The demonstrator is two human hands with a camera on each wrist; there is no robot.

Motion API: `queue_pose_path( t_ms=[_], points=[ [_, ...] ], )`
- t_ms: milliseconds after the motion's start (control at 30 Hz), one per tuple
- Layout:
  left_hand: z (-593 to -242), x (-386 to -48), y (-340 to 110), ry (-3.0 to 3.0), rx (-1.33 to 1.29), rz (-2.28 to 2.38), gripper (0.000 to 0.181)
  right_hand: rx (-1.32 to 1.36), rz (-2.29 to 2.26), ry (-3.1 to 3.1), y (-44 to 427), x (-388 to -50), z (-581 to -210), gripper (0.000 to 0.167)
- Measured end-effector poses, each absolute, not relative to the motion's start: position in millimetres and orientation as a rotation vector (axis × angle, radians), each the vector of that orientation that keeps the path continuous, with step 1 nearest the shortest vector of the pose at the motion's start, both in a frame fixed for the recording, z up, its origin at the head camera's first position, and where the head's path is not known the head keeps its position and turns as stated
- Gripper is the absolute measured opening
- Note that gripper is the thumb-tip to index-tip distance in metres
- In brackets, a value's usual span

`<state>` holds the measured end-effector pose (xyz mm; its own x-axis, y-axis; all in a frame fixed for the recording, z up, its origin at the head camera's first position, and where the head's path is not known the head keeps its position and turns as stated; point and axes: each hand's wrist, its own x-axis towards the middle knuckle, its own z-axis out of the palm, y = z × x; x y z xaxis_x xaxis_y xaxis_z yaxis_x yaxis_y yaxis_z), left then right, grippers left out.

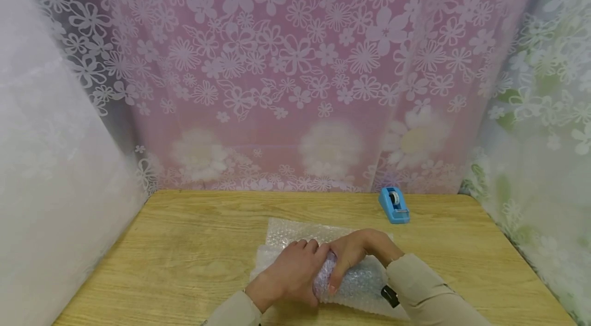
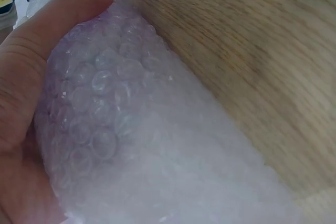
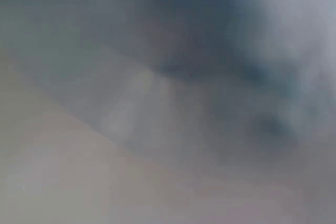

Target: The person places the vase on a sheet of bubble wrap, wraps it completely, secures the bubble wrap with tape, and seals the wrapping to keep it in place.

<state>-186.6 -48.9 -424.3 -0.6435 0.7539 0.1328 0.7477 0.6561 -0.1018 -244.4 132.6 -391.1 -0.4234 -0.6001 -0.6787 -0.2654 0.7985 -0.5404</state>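
A purplish object wrapped in bubble wrap (image 1: 362, 280) lies near the table's front edge, on more of the clear wrap (image 1: 288, 231). The left hand (image 1: 295, 272) grips its left end, fingers over the top and thumb low at the front. Close beside it, the right hand (image 1: 353, 254) holds the bundle from above, thumb on the near side. In the left wrist view the left thumb lies along the bubbled surface (image 2: 102, 98) and part of the left hand (image 2: 26, 77) shows. The right wrist view is too blurred to make out the hand.
A blue tape dispenser (image 1: 394, 206) stands at the back right of the wooden table (image 1: 194, 244). Flowered curtains (image 1: 277, 84) hang behind the table and on both sides. A small black item (image 1: 390, 295) shows by the right sleeve.
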Motion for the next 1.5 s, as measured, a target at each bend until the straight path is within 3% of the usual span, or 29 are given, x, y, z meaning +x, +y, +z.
queue_pose_path(
  t_ms=[833,1200,1500],
  points=[
    [-419,-196,-43,-2.824,-1.268,0.023,0.09,-0.598,-0.505,2.24,152,-235,-394,0.101],
    [-414,-197,-40,-2.869,-1.251,0.009,0.083,-0.606,-0.479,2.338,157,-232,-391,0.098],
    [-416,-196,-46,-2.88,-1.214,-0.097,0.083,-0.606,-0.587,2.443,155,-220,-385,0.086]
  ],
)
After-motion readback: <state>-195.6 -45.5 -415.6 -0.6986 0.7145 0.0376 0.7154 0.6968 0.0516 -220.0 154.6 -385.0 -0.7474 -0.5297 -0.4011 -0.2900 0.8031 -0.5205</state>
